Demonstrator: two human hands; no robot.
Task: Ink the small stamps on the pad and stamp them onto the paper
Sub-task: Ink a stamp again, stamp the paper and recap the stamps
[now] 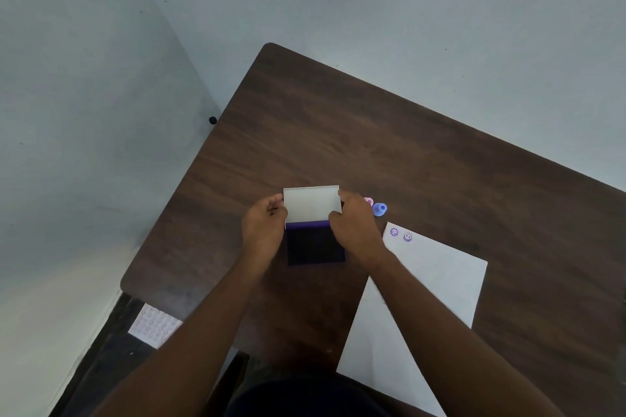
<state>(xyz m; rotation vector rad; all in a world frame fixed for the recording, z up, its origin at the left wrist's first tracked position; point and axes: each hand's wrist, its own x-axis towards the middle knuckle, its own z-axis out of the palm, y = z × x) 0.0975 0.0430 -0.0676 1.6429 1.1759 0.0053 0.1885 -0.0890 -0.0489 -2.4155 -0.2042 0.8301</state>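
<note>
Leftmost, below the bench's [389,132] near corner: a small white sheet [155,325] dotted with faint round marks, lying on a dark surface lower than the benchtop. Further back by the wall, a small black knob-like thing [212,120], too small to identify.

Next, left hand [264,230] at the left edge of the ink pad [315,245], fingers curled, pinching the left side of the pad's lid [311,203]. Lid pale grey, raised and tilted up from its far hinge edge, inner face turned toward the camera. Pad itself flat on the brown wood-grain bench, dark violet inked surface exposed between the two wrists.

Then right hand [355,228] on the lid's right edge, fingers closed around it, thumb on the near face. Both hands gripping the lid, neither holding a stamp.

Just beyond the right hand: pink stamp [369,201], mostly hidden behind the knuckles, and beside it a blue stamp [380,209] upright on the bench, the two close together; touching or not, cannot tell.

Rightmost, white paper [437,284] lying slanted on the bench, near corner crossed by the right forearm. Two violet prints [400,234] side by side at its far corner, one flower-like, one a smiling face.
</note>
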